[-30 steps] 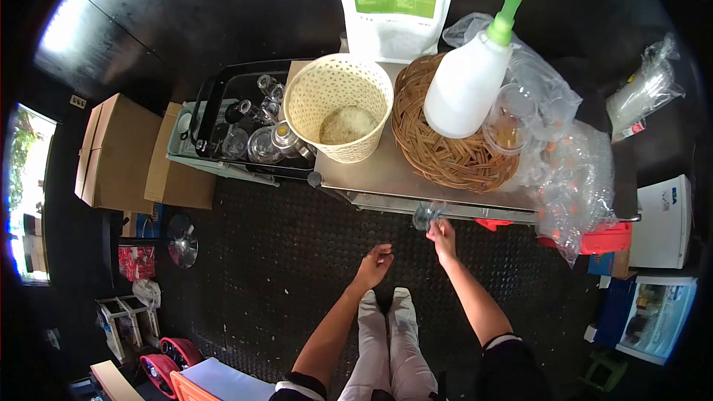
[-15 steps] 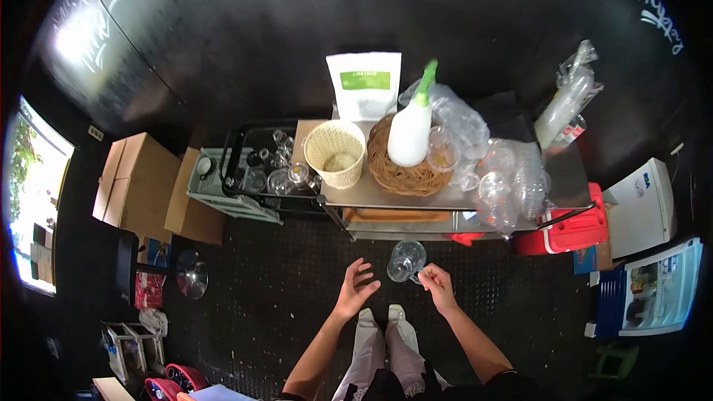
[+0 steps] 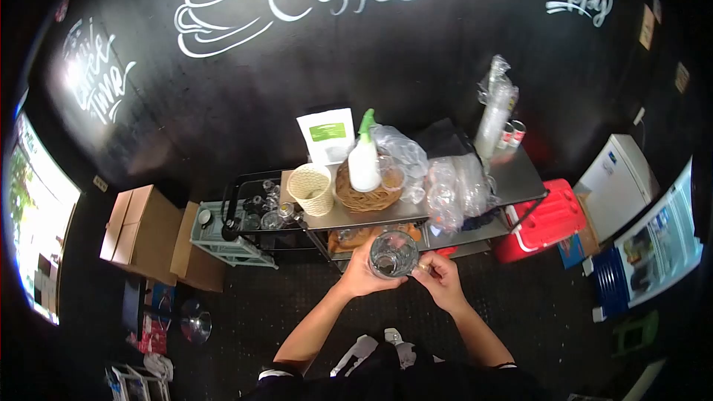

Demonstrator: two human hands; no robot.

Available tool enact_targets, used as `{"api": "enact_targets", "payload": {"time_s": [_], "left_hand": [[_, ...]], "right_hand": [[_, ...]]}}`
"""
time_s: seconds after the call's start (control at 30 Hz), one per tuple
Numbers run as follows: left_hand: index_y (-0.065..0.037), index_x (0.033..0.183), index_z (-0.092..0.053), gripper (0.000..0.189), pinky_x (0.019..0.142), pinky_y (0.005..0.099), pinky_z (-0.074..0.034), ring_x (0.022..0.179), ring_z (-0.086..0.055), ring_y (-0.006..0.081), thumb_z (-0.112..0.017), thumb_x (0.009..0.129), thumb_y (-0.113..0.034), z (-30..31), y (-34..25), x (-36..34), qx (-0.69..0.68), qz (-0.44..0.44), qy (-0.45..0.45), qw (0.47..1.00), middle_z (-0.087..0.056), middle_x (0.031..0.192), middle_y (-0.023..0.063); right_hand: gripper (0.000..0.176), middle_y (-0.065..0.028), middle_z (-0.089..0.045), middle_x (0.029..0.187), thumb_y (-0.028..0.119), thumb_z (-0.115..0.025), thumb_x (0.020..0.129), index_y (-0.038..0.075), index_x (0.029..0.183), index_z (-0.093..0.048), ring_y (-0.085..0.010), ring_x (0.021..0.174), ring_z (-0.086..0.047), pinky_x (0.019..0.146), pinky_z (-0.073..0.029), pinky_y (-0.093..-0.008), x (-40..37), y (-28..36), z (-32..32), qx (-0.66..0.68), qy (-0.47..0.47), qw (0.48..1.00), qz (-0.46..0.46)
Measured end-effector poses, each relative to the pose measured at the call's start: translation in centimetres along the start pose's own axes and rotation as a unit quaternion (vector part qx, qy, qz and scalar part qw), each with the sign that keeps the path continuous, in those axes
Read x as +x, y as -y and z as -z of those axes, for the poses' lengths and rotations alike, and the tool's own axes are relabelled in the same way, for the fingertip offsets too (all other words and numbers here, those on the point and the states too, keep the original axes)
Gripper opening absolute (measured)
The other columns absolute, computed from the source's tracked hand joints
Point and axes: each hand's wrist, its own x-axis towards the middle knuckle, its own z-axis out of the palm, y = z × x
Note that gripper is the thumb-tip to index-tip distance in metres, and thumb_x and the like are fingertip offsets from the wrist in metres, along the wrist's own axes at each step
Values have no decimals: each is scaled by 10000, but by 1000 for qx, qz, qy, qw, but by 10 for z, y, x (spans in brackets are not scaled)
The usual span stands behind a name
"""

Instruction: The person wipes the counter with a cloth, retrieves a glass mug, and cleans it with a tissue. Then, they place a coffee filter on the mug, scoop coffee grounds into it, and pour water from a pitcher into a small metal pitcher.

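Note:
A clear glass mug (image 3: 394,254) is held upright in front of my body, its open mouth towards the camera. My left hand (image 3: 364,271) wraps round the left side and underside of the mug. At the mug's right, my right hand (image 3: 438,278) pinches its handle. Just beyond the mug is the metal shelf unit (image 3: 512,176), with a woven basket (image 3: 355,194), a white spray bottle (image 3: 365,165) with a green top, a cream basket (image 3: 312,191) and a white pouch (image 3: 327,137) on its top.
Plastic-wrapped cups (image 3: 457,189) lie on the shelf top. A black rack with glassware (image 3: 269,218) stands to its left, near cardboard boxes (image 3: 139,234). To the right are a red cooler (image 3: 546,223) and a small white fridge (image 3: 615,178).
My left hand has moved right and closed round the mug. The mug is raised and turned mouth up, with my right hand still on its handle. The view has tilted up and shifted right.

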Motion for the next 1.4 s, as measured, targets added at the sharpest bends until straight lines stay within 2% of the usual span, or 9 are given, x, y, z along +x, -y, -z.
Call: {"api": "enact_targets", "payload": {"time_s": [0.13, 0.23, 0.3, 0.5, 0.63, 0.93, 1.03, 1.17, 1.4], "left_hand": [[-12, 1128, -493, 706, 849, 300, -442, 943, -541, 132, -837, 523, -134, -12, -13, -4, -16, -14, 4, 1000, -566, 1038, 66], [-5, 1099, -526, 611, 873, 301, -437, 983, -544, 133, -792, 551, -57, -18, -9, -10, -76, -72, 3, 995, -577, 1069, 76], [1, 1133, -500, 651, 886, 307, -433, 1009, -541, 145, -792, 554, -57, -21, 4, -15, -102, -87, 32, 990, -572, 1088, 86], [-17, 1196, -449, 748, 924, 311, -411, 1059, -529, 161, -806, 541, -59, -18, 11, -1, -112, -51, 159, 980, -574, 1110, 75], [-48, 1259, -393, 816, 915, 323, -423, 1058, -520, 171, -802, 554, -65, -60, 4, 7, -235, -21, 269, 934, -538, 1150, 81], [-4, 1291, -375, 866, 907, 340, -425, 1054, -537, 199, -779, 653, -428, -234, -33, -38, -278, -71, 553, 782, -545, 1160, 128], [-6, 1260, -419, 809, 910, 334, -422, 1058, -534, 183, -797, 649, -378, -309, -36, -70, -242, -65, 663, 705, -552, 1153, 116], [-9, 1242, -435, 766, 917, 316, -420, 1030, -546, 162, -834, 616, -200, -412, -71, -146, -304, -75, 698, 644, -570, 1115, 89], [-28, 1241, -415, 812, 921, 343, -431, 1059, -529, 192, -852, 566, -145, -534, -156, -259, -330, -71, 790, 511, -545, 1123, 101]], "right_hand": [[105, 50, -502, 730, 66, -646, 811, 44, 788, -546, -7, 608, -378, 537, -313, -168, -20, 28, 1, 6, -32, 999, 7], [88, -24, -546, 859, 51, -598, 828, 13, 884, -542, -71, 777, -474, 694, -385, -237, -31, 47, -4, -235, -42, 966, 95], [87, -42, -552, 878, 57, -576, 837, 1, 896, -544, -90, 802, -488, 726, -395, -258, -42, 38, -8, -266, -54, 957, 100], [164, -17, -515, 777, 177, -485, 927, 26, 870, -518, -85, 726, -481, 691, -389, -234, -64, 24, -44, 14, -193, 981, 2], [219, 14, -458, 712, 238, -476, 936, 50, 824, -493, -66, 662, -420, 627, -352, -219, -94, 34, -45, -2, -306, 951, 44], [244, 46, -402, 676, 253, -506, 919, 84, 745, -472, -53, 625, -346, 577, -286, -210, -254, 94, -31, 20, -569, 805, 166], [272, 41, -380, 652, 260, -517, 911, 92, 706, -457, -70, 604, -320, 565, -262, -229, -319, 108, -27, -7, -648, 735, 199], [266, 46, -339, 636, 233, -504, 916, 87, 700, -455, -61, 593, -282, 552, -234, -233, -421, 129, -21, -30, -691, 677, 250], [226, 63, -371, 640, 172, -502, 919, 73, 718, -479, -37, 591, -317, 545, -257, -213, -542, 172, -41, -137, -805, 516, 257]]}}
